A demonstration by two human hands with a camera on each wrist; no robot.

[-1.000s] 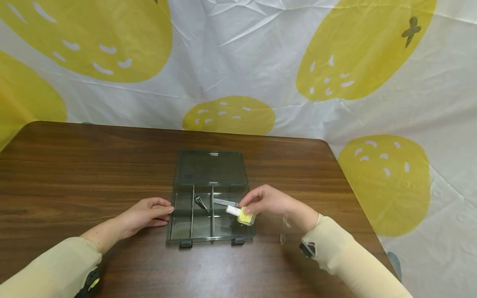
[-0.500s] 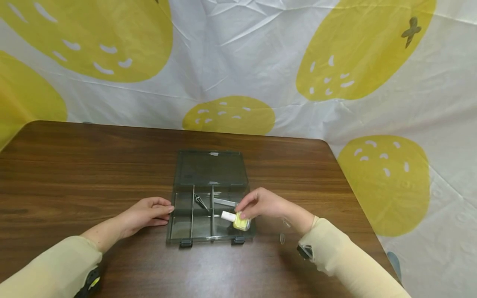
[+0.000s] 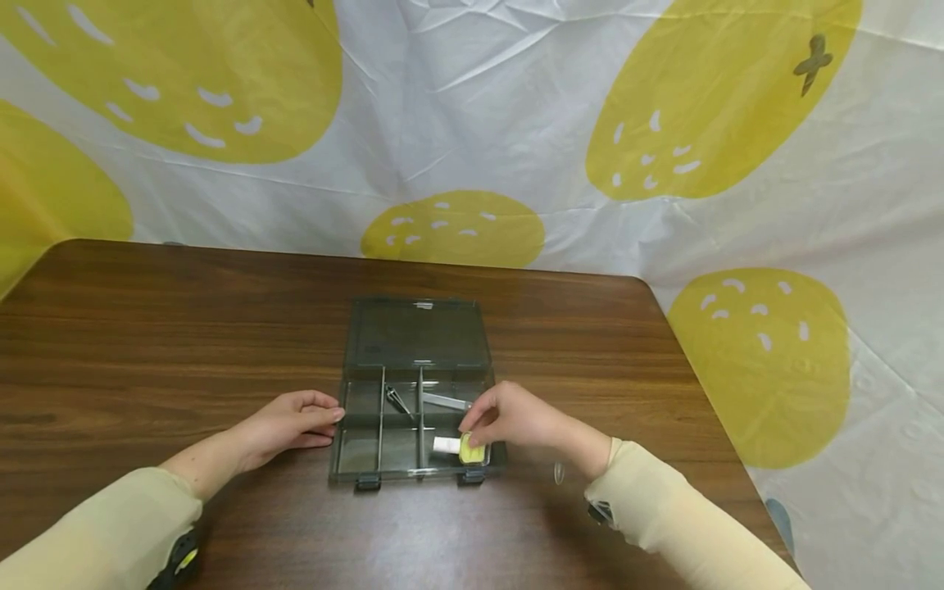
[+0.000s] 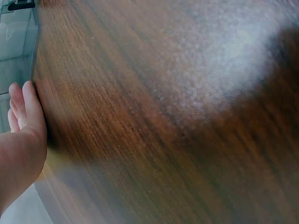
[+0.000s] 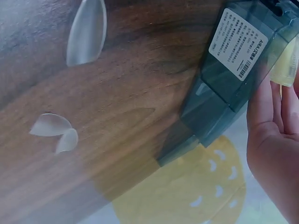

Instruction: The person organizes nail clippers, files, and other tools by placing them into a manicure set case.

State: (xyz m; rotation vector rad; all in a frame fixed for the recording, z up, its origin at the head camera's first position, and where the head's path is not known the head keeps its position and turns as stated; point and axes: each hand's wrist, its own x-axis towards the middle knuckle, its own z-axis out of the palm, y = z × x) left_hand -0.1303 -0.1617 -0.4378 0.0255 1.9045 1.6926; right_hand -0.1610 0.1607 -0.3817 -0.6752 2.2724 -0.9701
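A smoky clear divided box (image 3: pixel 359 451) lies on the table with its lid (image 3: pixel 416 332) folded back. My right hand (image 3: pixel 519 422) pinches a yellow nail polish bottle (image 3: pixel 472 452) by its body, low at the front right compartment, its white cap pointing left. Whether the bottle touches the bottom cannot be told. My left hand (image 3: pixel 295 419) rests its relaxed fingertips against the box's left wall. A nail clipper (image 3: pixel 398 400) sits in the middle column. In the back right compartment lies a grey nail file (image 3: pixel 446 401), partly behind my right fingers.
Clear petal-shaped pieces, like false nail tips (image 5: pixel 86 35), lie on the table right of the box; a smaller pair (image 5: pixel 53 129) shows in the right wrist view. A white label (image 5: pixel 238 44) is on the box's right wall. Behind the table (image 3: pixel 184 328) hangs a patterned cloth (image 3: pixel 487 106).
My right hand has moved left, toward me and down with the nail polish bottle, from over the box's right part into its front right compartment. The left hand has stayed put.
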